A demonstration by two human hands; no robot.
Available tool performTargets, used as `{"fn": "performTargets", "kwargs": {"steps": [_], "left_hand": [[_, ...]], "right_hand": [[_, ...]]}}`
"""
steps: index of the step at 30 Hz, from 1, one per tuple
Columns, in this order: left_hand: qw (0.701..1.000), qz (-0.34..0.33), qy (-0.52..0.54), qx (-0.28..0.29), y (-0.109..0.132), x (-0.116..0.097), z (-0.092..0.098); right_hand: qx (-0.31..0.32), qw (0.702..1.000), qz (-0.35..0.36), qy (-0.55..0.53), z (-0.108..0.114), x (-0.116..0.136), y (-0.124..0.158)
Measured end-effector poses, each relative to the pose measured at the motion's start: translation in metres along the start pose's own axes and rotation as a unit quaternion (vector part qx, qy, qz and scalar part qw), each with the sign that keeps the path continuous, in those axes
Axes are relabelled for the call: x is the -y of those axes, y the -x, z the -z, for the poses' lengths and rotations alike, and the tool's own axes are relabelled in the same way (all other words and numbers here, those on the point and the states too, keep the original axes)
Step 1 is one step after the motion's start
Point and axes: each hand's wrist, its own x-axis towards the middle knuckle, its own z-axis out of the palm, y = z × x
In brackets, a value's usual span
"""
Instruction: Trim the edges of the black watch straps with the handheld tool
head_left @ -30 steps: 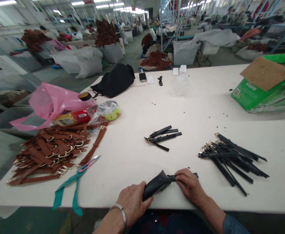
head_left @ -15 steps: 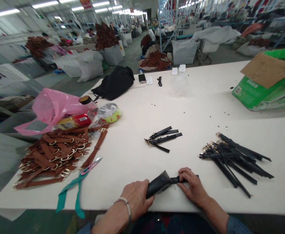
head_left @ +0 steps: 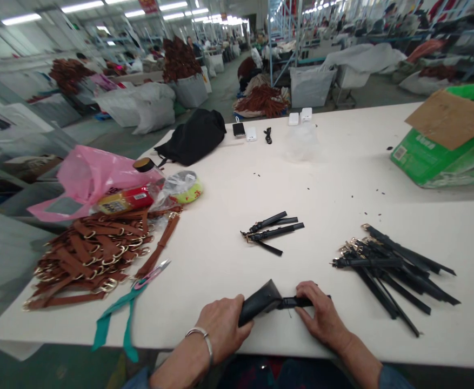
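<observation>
In my left hand (head_left: pixel 224 327), fingers wrapped round it, is a wide, dark, smooth tapered piece (head_left: pixel 260 303); its exact kind is unclear. The wide end meets a narrow black strap (head_left: pixel 288 302), and I cannot tell whether the two are joined. My right hand (head_left: pixel 320 316) pinches that strap, its far end poking out beyond the fingers. A thin thread-like bit hangs below the strap. Beyond my hands lie a few short black buckle straps (head_left: pixel 275 229). To the right is a larger heap of black buckle straps (head_left: pixel 391 270) with gold-coloured buckles.
Brown straps with metal rings (head_left: pixel 94 254) are piled at left, beside scissors (head_left: pixel 153 274) with teal cloth (head_left: pixel 117 319) tied on. Behind them is a pink bag (head_left: pixel 94 175). A black bag (head_left: pixel 196 136) lies farther back; a green box (head_left: pixel 443 151) stands at the right.
The view has shifted slightly. My left hand and the dark piece sit a little farther left, and slightly more of the strap shows between my hands. Both grips stay the same.
</observation>
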Motion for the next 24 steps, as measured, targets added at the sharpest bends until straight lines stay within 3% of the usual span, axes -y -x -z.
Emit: {"fn": "performTargets", "kwargs": {"steps": [7, 11, 17, 20, 24], "left_hand": [[1.000, 0.008, 0.029, 0.005, -0.005, -0.020, -0.007], [0.999, 0.029, 0.043, -0.013, -0.010, -0.016, -0.004], [0.997, 0.045, 0.036, -0.042, 0.016, 0.007, 0.006], [0.999, 0.031, 0.024, -0.024, 0.028, 0.005, 0.007], [1.000, -0.012, 0.006, -0.020, 0.028, -0.007, -0.001]], "right_hand": [[0.001, 1.000, 0.018, 0.022, -0.001, -0.002, 0.001], [0.008, 0.998, 0.032, 0.047, 0.000, -0.001, 0.000], [0.085, 0.993, -0.020, 0.074, 0.007, 0.011, -0.017], [0.097, 0.991, -0.053, 0.071, 0.008, 0.014, -0.025], [0.085, 0.993, -0.042, 0.067, 0.007, 0.010, -0.028]]}}
